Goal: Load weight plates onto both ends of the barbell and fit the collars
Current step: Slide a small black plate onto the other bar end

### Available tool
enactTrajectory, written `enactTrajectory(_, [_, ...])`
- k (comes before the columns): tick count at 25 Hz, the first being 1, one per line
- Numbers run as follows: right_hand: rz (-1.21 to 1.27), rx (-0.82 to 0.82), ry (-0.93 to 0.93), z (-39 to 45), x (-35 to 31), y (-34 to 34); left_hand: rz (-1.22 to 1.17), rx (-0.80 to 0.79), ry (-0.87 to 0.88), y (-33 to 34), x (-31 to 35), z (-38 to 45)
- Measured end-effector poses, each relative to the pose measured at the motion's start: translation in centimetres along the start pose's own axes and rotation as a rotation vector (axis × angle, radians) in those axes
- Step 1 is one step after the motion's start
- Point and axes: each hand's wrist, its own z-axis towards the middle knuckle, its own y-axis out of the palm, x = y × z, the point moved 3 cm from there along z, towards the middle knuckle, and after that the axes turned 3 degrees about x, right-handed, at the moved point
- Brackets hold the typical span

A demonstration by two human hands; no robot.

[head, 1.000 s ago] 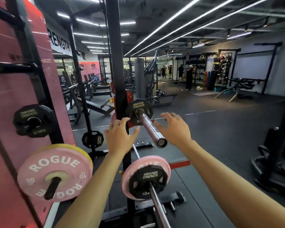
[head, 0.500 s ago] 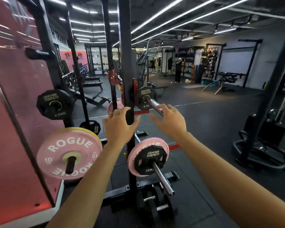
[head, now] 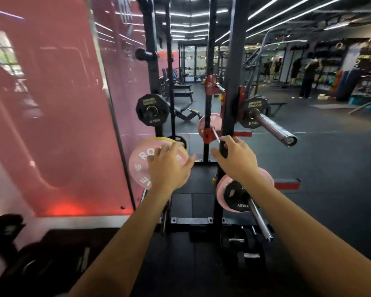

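Observation:
A steel sleeve (head: 274, 128) carrying a black 2.5 kg plate (head: 253, 113) juts out to the right of the rack upright (head: 231, 82). My left hand (head: 168, 168) reaches forward with spread fingers in front of a pink 10 kg Rogue plate (head: 138, 163) stored on the rack; whether it touches the plate I cannot tell. My right hand (head: 236, 157) is stretched out beside the upright, fingers relaxed, holding nothing. Below it a pink plate (head: 222, 189) with a black 10 kg plate (head: 237, 195) sits on a low peg (head: 260, 221). No collar is visible.
A red mirrored wall (head: 51, 103) fills the left. Another black 2.5 kg plate (head: 151, 111) hangs on a rack post. Benches stand beyond the rack. People (head: 307, 78) stand at the far right by shelves. Dark rubber floor (head: 330, 179) opens to the right.
The view has swung left and moved closer to the rack. Both hands have travelled left, from near the steel sleeve toward the stored pink Rogue plate and the upright.

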Motion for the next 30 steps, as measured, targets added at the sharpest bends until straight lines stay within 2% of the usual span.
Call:
enactTrajectory(4, [0.100, -0.085, -0.080, -0.5, -6.4, 4.4, 0.014, 0.015, -0.129, -3.0, -6.8, -1.6])
enactTrajectory(10, [0.160, -0.095, -0.120, 2.3, -13.7, 10.4, 0.062, 0.068, -0.156, -5.4, -15.5, 1.4])
enactTrajectory(16, [0.133, -0.089, -0.071, 6.7, -16.9, 15.7, 0.042, 0.078, -0.097, -4.1, -22.6, 6.9])
enactTrajectory(24, [-0.007, -0.053, -0.032, 13.2, -14.7, 21.6, 0.009, 0.031, -0.066, 3.4, -26.6, 14.6])
enactTrajectory(30, [0.022, -0.065, -0.063, 22.2, -10.2, 26.8, 0.037, 0.037, -0.098, 10.3, -27.4, 22.4])
